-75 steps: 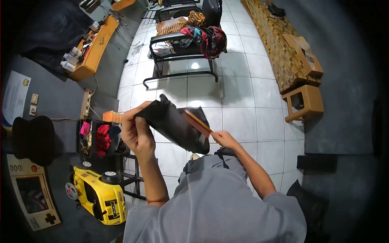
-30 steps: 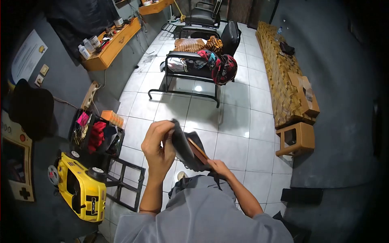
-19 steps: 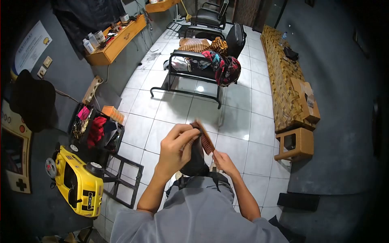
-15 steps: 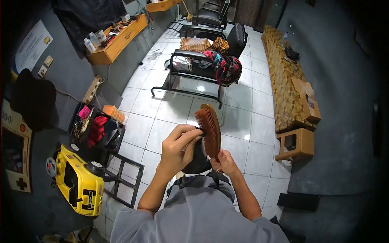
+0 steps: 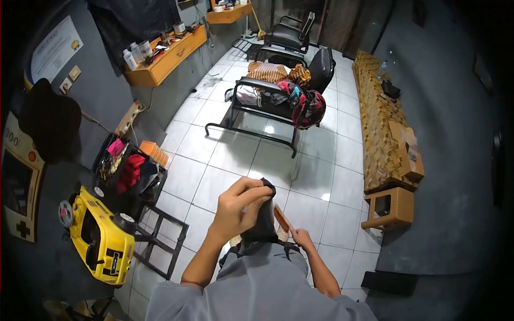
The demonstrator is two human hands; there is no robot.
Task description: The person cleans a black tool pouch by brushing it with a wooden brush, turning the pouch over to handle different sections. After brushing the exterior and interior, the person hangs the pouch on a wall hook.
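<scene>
My left hand [image 5: 241,206] pinches the top edge of a dark cloth-like item [image 5: 262,222], which hangs down in front of my body. To the right and lower, my right hand [image 5: 302,238] is closed round the handle of a brush [image 5: 282,218]. The brush points up and to the left, beside the dark item; whether the two touch I cannot tell. Its bristles are hard to make out from this angle.
A black chair [image 5: 267,96] with patterned cloths stands ahead. On the left are a yellow toy car [image 5: 107,241], a black metal frame [image 5: 160,241] and a bin of items [image 5: 131,171]. A woven bench [image 5: 380,128] and a brown stool [image 5: 393,208] line the right.
My right hand has moved the brush down, away from my left hand, and tilted it. The dark item now shows more fully under my left hand. The view has shifted slightly.
</scene>
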